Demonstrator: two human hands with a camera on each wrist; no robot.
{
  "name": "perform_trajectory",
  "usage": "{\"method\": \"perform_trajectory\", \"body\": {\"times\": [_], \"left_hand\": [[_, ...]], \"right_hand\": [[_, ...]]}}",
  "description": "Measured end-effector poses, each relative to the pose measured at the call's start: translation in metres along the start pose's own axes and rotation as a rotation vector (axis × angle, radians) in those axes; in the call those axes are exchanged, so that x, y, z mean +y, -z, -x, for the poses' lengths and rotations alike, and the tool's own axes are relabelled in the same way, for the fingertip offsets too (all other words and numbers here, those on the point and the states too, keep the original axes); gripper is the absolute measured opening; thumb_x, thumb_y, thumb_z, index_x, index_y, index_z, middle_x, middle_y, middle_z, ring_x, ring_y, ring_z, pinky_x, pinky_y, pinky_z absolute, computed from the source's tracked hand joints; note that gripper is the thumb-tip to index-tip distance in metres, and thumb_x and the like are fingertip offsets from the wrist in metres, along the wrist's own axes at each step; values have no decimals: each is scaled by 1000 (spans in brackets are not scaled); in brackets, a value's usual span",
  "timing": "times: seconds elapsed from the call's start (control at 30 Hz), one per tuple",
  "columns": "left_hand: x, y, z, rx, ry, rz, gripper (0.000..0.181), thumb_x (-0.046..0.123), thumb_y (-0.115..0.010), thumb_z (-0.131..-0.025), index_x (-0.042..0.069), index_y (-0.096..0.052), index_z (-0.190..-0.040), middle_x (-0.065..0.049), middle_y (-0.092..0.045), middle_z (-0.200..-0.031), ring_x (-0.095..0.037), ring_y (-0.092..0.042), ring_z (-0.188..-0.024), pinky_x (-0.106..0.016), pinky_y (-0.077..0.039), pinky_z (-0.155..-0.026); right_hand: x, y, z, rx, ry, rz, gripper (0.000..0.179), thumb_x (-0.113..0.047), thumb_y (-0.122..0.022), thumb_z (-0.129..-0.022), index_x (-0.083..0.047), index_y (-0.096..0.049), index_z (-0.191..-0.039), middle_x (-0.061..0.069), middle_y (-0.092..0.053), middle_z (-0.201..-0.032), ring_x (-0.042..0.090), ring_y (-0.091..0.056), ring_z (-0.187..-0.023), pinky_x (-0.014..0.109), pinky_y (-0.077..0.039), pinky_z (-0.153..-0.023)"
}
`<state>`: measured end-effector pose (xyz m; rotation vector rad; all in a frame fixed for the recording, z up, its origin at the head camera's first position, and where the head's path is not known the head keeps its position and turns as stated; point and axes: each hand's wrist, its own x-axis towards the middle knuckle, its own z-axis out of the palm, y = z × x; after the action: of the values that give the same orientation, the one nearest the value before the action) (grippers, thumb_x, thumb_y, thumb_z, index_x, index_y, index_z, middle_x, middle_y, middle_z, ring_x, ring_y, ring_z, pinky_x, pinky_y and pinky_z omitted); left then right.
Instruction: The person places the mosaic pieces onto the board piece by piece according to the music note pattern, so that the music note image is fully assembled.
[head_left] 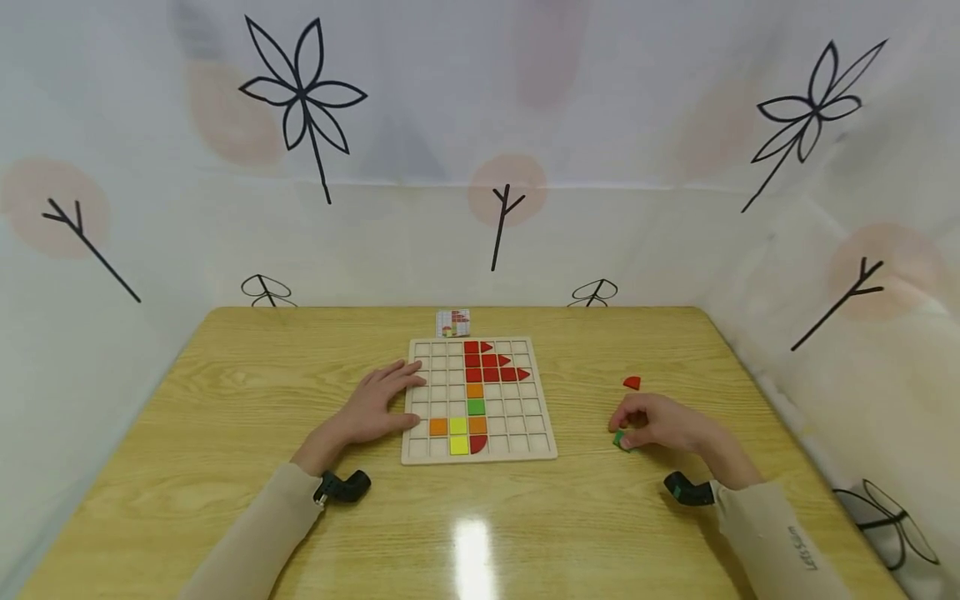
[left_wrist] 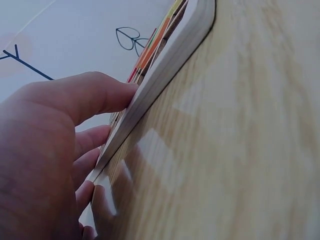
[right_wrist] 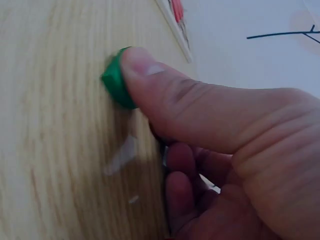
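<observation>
A wooden grid board (head_left: 525, 446) lies on the table with red, orange, yellow and green tiles in some of its squares. Along its left edge rests my left hand (head_left: 378, 406), fingers spread and the thumb (left_wrist: 107, 94) touching the rim. To the right of the board, my right hand (head_left: 656, 422) pinches a small green piece (right_wrist: 116, 82) low over the table. Thumb and fingers hide part of that piece, so its full outline cannot be made out. Just beyond this hand lies a loose red piece (head_left: 632, 382) with a curved side.
Behind the board stands a small card (head_left: 453, 323) printed with a coloured grid pattern. The wooden table (head_left: 262, 358) meets a pale patterned cloth (head_left: 397, 242) at the back and sides. Each wrist carries a black mount, such as the left one (head_left: 348, 487).
</observation>
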<state>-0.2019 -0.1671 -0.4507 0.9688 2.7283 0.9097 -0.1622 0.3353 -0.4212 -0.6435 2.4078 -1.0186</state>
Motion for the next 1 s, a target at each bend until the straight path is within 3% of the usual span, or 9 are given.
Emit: {"method": "perform_trajectory", "body": {"times": [0.17, 0.43, 0.53, 0.77, 1.0], "left_hand": [[1, 0, 0, 9, 2, 0, 61, 36, -69, -90, 9, -54, -142, -10, -33, -159, -36, -21, -148, -62, -13, -114], [1, -1, 1, 8, 17, -8, 61, 36, -70, -89, 11, -55, -142, -8, -34, -159, -35, -21, -148, -62, -13, -114], [1, -1, 1, 9, 17, -10, 60, 36, -70, -89, 11, -55, -142, -8, -34, -159, -35, -21, -148, -62, -13, -114], [1, -1, 1, 13, 15, -13, 60, 36, -70, -89, 11, -55, -142, -9, -34, -159, -36, -22, -148, -62, -14, -114], [1, -1, 1, 10, 16, -11, 61, 37, -70, -88, 11, -55, -142, -8, -34, -159, -35, -22, -148, -62, -14, -114]], "right_hand": [[1, -2, 0, 35, -18, 7, 16, -23, -74, -92, -13, -71, -104, 1, -62, -100, 13, -54, -89, 27, -46, -78], [3, 1, 1, 6, -17, -80, 26, -12, -79, -85, -7, -71, -110, 8, -61, -104, 18, -55, -93, 25, -48, -81], [0, 0, -1, 12, -23, -61, 22, -13, -79, -85, -8, -70, -104, 6, -62, -102, 17, -56, -92, 25, -47, -82], [-8, -6, -5, 49, -10, -3, 23, -17, -81, -84, -5, -66, -97, 3, -60, -93, 14, -49, -78, 26, -44, -69], [-15, -14, -6, 95, -39, 68, 24, -19, -82, -83, -9, -63, -92, 0, -59, -89, 13, -51, -79, 27, -45, -72]]}}
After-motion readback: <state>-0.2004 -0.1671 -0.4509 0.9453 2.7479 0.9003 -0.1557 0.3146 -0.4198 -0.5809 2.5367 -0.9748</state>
